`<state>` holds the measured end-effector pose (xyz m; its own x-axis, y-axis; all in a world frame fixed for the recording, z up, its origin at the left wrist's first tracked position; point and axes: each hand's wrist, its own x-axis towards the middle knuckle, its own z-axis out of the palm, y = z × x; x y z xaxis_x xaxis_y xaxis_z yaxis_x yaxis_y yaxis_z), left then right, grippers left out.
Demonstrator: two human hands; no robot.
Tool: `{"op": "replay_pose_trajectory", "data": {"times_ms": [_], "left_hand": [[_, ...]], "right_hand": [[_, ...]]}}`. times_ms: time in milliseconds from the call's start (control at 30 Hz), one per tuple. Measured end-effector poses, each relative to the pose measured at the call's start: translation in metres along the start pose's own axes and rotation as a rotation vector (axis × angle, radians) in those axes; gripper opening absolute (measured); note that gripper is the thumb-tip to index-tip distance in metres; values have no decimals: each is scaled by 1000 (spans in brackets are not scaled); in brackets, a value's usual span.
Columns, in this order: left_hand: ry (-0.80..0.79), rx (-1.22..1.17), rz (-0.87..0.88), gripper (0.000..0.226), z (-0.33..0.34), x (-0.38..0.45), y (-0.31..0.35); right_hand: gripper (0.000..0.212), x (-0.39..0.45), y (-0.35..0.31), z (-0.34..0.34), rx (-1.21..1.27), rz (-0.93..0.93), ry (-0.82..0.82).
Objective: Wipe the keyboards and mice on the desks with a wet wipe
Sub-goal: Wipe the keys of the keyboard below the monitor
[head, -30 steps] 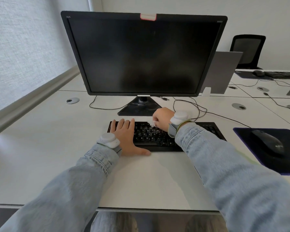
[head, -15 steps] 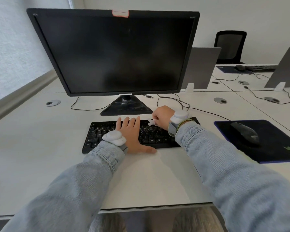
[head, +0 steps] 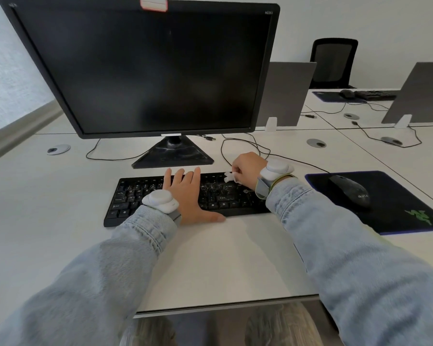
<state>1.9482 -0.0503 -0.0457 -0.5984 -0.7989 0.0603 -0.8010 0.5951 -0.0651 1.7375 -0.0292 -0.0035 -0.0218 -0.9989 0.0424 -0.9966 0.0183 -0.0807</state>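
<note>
A black keyboard lies on a white desk before a dark monitor. The left hand rests flat on its keys, fingers straight. The right hand, fingers curled, pinches a small white wipe at the keyboard's far edge. A black mouse sits on a mat just beside.

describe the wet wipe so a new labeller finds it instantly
Start at the big dark monitor, then drop to the black keyboard below it. At the keyboard's far right edge, the right hand pinches a small crumpled white wet wipe, the only white scrap on the keys.
</note>
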Motion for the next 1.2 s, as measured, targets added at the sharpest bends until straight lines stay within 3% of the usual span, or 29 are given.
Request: {"op": "replay_pose_trajectory", "data": {"times_ms": [200, 400, 667, 900, 1200], "left_hand": [[36, 8, -3, 158, 3, 0, -1], [70, -5, 36, 163, 6, 0, -8], [11, -29, 57, 161, 0, -11, -61], [-18, -46, 78, 156, 6, -5, -68], [7, -53, 68, 152, 7, -5, -62]], "right_hand": [[16, -2, 22, -3, -50, 97, -31], [12, 4, 17, 4, 121, 106, 214], [9, 18, -23, 17, 285, -99, 146], [10, 16, 9, 8, 125, 92, 89], [10, 36, -58, 25, 244, -140, 160]]}}
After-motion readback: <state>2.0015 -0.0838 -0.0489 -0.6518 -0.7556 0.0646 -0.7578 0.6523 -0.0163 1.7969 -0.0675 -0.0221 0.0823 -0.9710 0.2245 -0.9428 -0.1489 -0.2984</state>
